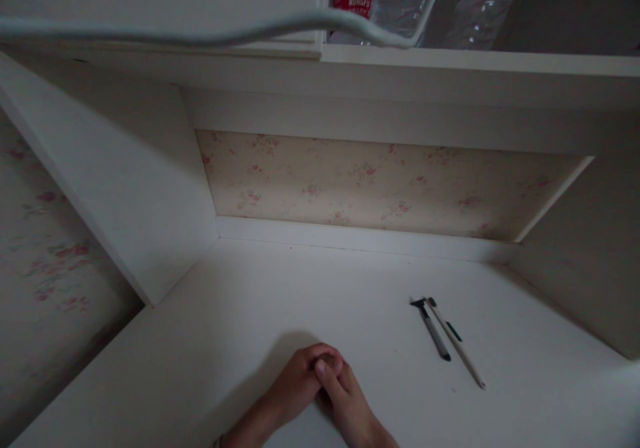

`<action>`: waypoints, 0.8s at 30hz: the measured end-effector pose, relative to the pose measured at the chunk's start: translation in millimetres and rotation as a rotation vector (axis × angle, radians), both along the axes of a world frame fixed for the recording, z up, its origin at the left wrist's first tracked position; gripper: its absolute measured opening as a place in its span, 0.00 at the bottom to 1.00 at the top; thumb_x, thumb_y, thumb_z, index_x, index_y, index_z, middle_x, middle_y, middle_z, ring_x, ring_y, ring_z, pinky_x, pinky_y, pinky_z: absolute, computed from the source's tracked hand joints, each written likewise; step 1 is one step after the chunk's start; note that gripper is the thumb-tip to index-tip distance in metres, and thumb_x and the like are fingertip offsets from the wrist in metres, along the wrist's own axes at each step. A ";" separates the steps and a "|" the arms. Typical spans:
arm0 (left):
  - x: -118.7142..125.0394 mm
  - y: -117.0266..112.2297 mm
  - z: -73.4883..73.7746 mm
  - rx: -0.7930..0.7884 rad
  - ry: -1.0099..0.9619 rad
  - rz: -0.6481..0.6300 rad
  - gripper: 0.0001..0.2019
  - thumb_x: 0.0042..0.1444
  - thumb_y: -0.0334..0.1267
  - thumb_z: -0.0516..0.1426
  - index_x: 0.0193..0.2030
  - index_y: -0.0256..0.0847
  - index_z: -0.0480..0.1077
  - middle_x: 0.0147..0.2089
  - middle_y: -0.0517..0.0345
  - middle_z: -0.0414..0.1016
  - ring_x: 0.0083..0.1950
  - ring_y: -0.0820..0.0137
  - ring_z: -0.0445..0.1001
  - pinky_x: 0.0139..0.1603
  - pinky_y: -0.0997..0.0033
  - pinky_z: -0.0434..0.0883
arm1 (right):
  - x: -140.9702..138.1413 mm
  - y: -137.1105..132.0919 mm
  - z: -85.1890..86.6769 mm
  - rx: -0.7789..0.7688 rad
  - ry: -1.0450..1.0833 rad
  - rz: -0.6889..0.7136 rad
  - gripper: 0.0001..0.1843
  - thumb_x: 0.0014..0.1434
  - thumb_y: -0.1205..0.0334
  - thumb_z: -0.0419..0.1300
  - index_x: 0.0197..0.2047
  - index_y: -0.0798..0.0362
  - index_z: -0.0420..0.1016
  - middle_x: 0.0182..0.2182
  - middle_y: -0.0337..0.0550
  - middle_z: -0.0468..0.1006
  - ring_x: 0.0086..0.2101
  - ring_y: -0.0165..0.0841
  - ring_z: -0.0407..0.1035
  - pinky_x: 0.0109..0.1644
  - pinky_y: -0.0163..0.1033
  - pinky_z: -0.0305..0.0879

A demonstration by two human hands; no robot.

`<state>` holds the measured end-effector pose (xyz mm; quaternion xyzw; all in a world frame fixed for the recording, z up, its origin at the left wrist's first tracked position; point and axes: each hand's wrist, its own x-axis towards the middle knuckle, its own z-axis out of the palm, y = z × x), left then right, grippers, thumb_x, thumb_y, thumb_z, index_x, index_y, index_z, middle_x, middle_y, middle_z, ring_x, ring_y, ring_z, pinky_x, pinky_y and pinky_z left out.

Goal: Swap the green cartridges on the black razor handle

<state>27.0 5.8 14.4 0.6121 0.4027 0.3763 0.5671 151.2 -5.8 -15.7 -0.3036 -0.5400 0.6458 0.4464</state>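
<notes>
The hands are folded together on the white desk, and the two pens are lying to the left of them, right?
Not quite. The head view shows the left hand and right hand clasped on the white desk, but the two pens lie to their right.

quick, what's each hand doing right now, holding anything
Left hand: fingers curled, clasped with the right on the desk, holding no object.
Right hand: clasped over the left, holding no object; the pens lie apart.

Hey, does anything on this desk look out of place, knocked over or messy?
Nothing stands out. Two pens lie side by side on the white desk, right of the clasped left hand and right hand. No spill or damage shows.
</notes>
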 end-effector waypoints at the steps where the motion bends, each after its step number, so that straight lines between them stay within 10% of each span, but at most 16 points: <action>1: -0.1 0.3 -0.9 0.002 0.000 0.000 0.11 0.59 0.39 0.54 0.42 0.37 0.75 0.38 0.54 0.77 0.40 0.65 0.72 0.42 0.69 0.66 | 0.1 -0.2 -0.5 -0.002 -0.001 -0.002 0.21 0.65 0.45 0.55 0.47 0.54 0.75 0.41 0.50 0.76 0.45 0.43 0.70 0.52 0.46 0.64; 24: -0.3 1.5 -2.3 0.030 -0.001 -0.012 0.12 0.60 0.40 0.54 0.42 0.37 0.75 0.39 0.53 0.77 0.40 0.65 0.73 0.43 0.69 0.68 | -0.4 0.0 1.3 -0.010 0.015 0.005 0.21 0.65 0.45 0.55 0.47 0.54 0.75 0.40 0.50 0.76 0.45 0.42 0.70 0.53 0.47 0.63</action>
